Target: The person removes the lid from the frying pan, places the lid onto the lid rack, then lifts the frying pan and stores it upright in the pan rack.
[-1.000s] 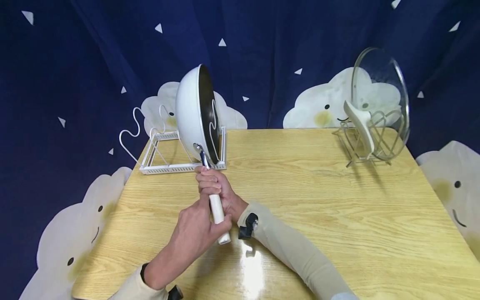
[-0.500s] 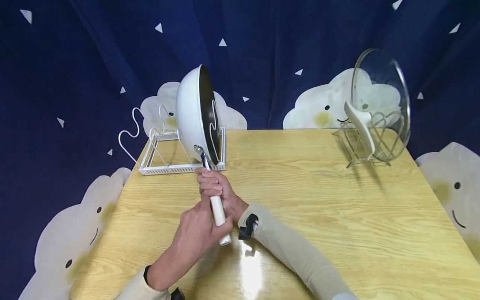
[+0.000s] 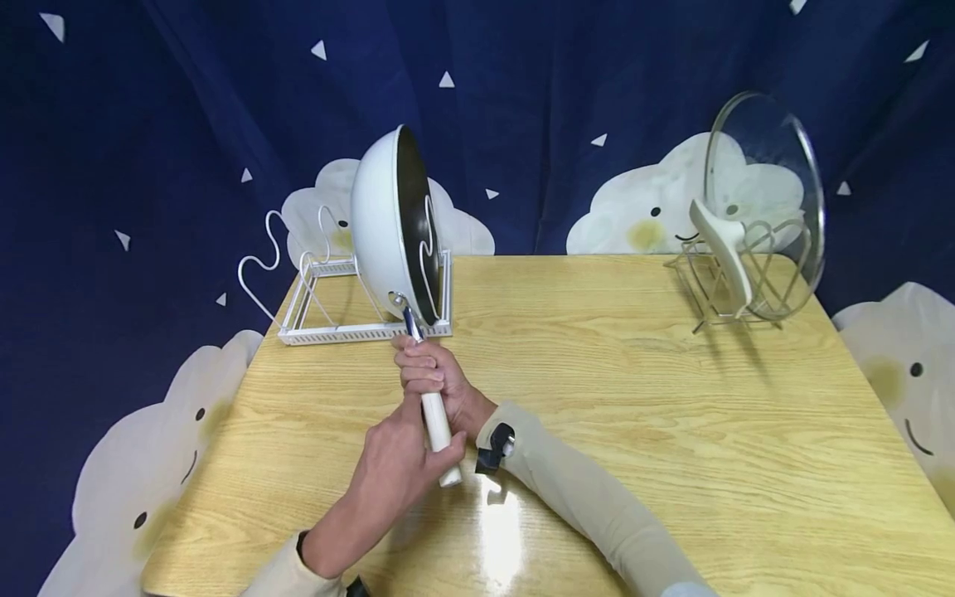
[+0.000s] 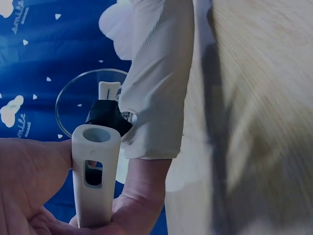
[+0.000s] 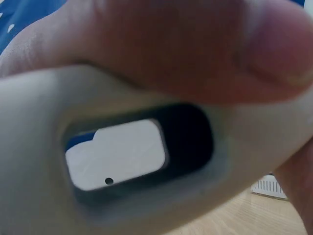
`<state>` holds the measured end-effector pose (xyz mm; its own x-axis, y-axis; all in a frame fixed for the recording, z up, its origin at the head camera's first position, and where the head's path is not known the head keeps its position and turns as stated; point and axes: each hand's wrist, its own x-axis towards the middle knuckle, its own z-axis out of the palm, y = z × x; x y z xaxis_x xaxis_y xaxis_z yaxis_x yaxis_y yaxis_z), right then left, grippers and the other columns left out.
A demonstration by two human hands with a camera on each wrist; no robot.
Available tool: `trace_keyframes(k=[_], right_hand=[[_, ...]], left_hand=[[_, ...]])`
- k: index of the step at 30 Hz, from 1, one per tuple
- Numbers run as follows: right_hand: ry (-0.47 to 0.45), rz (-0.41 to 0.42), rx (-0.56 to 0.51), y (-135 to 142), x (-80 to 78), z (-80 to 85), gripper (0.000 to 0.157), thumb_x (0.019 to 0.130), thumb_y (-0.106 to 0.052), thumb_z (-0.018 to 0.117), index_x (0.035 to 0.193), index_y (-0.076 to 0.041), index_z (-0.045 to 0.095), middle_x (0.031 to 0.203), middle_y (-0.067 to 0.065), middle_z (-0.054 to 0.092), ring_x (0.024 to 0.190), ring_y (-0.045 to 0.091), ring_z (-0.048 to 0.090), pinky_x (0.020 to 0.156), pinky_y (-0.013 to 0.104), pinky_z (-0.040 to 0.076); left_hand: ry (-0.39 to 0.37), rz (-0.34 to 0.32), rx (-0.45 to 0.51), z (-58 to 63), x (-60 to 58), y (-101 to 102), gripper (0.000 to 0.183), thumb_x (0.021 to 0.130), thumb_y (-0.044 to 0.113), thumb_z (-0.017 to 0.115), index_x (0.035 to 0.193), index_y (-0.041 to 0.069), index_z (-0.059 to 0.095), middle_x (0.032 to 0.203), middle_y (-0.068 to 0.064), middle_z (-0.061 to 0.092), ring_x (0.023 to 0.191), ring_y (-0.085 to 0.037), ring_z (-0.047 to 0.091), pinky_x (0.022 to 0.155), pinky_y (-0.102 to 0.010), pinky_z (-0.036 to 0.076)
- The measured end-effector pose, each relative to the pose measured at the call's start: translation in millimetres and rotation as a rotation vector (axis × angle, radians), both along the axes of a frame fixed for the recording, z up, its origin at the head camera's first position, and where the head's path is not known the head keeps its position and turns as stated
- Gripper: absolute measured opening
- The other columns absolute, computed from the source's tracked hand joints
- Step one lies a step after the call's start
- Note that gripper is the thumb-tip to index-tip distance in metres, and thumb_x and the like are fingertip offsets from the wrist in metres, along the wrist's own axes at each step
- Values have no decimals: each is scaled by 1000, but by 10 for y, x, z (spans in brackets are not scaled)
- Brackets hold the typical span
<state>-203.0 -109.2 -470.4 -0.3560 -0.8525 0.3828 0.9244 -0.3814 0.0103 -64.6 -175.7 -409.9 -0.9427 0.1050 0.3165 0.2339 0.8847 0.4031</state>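
A white wok (image 3: pixel 376 224) with a dark inside stands on its edge in a white wire rack (image 3: pixel 336 334), at the left back of the table in the head view. My right hand (image 3: pixel 433 373) grips the white handle (image 3: pixel 438 423) close to its metal neck. Lower down, my left hand (image 3: pixel 391 464) holds the handle near its end, the thumb lying across it. The left wrist view shows the slotted end of the handle (image 4: pixel 93 205) against the left palm. In the right wrist view, a thumb (image 5: pixel 195 49) lies along the handle, above the slot.
A glass lid (image 3: pixel 768 166) with a white handle (image 3: pixel 724 249) stands upright in a small wire rack (image 3: pixel 719 315) at the right back of the wooden table (image 3: pixel 597 373). Wavy wires (image 3: pixel 261 264) rise from the white rack's left side. A dark blue curtain (image 3: pixel 522 108) hangs behind.
Both hands keep their hold on the handle, and the wok stays upright in the rack. The head view has shifted very slightly.
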Motion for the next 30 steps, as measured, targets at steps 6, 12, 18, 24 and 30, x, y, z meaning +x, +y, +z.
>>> trace_keyframes(k=[6, 12, 18, 24, 30], right_hand=[[49, -37, 53, 6, -22, -68, 20, 92, 3, 61, 88, -12, 49, 59, -10, 29, 41, 1, 36, 37, 13, 35], [117, -87, 120, 20, -41, -114, 20, 92, 1, 62, 87, -13, 49, 58, -9, 39, 42, 1, 48, 37, 12, 32], [171, -150, 177, 38, -60, -124, 19, 95, -1, 61, 89, -14, 48, 61, -9, 44, 46, 1, 51, 40, 12, 37], [171, -200, 283, 56, -40, -119, 9, 97, -5, 54, 98, -13, 49, 65, -7, 46, 53, 3, 52, 48, 15, 44], [222, -290, 501, 132, -15, -111, 19, 99, -11, 50, 118, -11, 53, 84, 1, 60, 75, 12, 62, 71, 24, 55]], left_hand=[[-17, 6, 32, -94, -4, -32, 52, 80, 27, 82, 114, -3, 57, 68, -2, 56, 54, -9, 49, 48, -28, 45], [-16, 7, 48, -168, -3, -47, 49, 80, 27, 83, 111, -1, 58, 72, -4, 59, 56, -9, 50, 50, -30, 47], [-23, 12, 42, -198, -29, -65, 47, 81, 30, 84, 108, 2, 59, 74, -3, 61, 59, -9, 51, 52, -32, 48], [-51, 18, 69, -181, -41, -84, 44, 84, 35, 83, 106, 5, 61, 83, -4, 68, 66, -16, 62, 57, -34, 51], [-69, 39, 84, -148, -47, -129, 43, 88, 39, 79, 109, 4, 64, 84, -5, 70, 69, -18, 64, 61, -37, 52]])
